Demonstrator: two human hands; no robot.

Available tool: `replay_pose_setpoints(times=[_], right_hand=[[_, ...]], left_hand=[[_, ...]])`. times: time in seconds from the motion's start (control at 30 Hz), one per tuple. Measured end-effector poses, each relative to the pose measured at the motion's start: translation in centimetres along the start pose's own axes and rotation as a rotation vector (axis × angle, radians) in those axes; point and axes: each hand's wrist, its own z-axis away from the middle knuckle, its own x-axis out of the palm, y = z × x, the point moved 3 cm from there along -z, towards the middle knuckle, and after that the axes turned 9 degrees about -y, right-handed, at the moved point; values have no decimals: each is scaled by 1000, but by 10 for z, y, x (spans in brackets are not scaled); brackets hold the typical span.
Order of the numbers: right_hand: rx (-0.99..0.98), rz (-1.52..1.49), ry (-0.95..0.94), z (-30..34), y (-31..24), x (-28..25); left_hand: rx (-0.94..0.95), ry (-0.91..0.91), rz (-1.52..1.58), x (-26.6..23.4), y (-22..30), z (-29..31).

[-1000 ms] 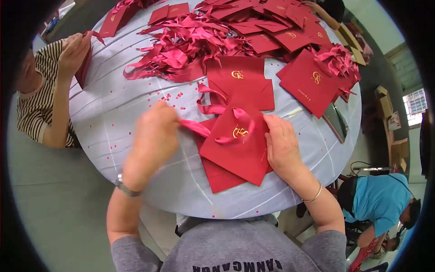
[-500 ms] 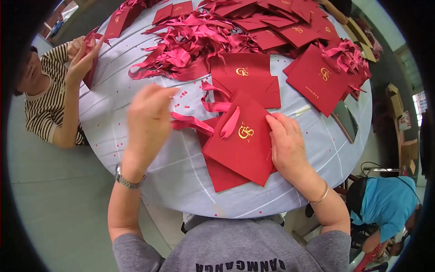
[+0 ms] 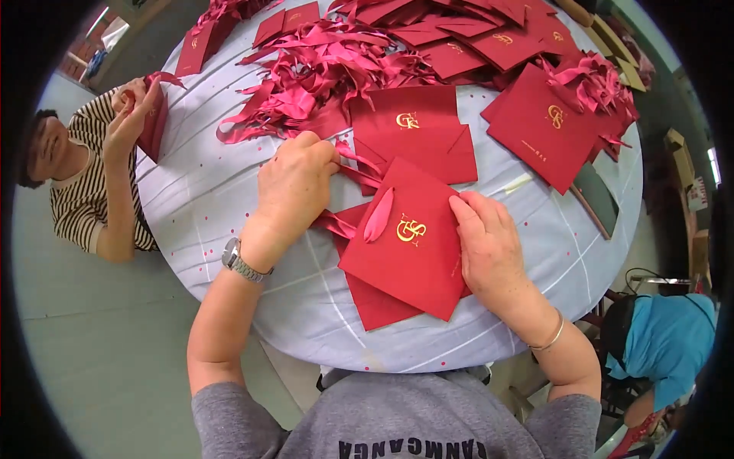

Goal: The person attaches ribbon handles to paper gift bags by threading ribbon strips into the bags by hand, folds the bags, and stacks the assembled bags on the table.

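Person seated at a round table (image 3: 306,306) covered with a pale cloth; the work lies toward the near edge. A flat red bag (image 3: 420,260) with a gold emblem (image 3: 411,228) is set askew on a second red bag (image 3: 375,306), which shows along its left and lower sides. Pink ribbon (image 3: 378,218) loops over the upper bag's left part and extends toward the left hand (image 3: 298,180). That hand, a metal watch (image 3: 245,260) at its wrist, has its fingers curled beside the upper strand; whether they grip it cannot be told. The right hand (image 3: 489,237) lies with its fingers on the upper bag's right edge; its underside is hidden, so a pinch cannot be distinguished from light pressure.

Just beyond, toward the table's middle, lies a red folder-like piece (image 3: 413,145). Toward the far edge: a heap of loose ribbons (image 3: 313,76) and, to its right, a pile of red bags (image 3: 497,50). Near the right edge: overlapping red bags (image 3: 539,126) with bunched ribbon (image 3: 592,84), and a dark flat object (image 3: 596,203) partly beneath them. At the left edge, a co-worker in a striped shirt (image 3: 95,195) has both hands at an upright red bag (image 3: 155,126).
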Motion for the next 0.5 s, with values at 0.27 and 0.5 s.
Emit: replay_pose_setpoints(times=[0.27,0.5], right_hand=[[-13,2,8,-1,-4,0],[-2,12,84,5,-3,0]], left_hand=[[-16,82,52,2,-11,3],[-104,126,397,-27,29,76]])
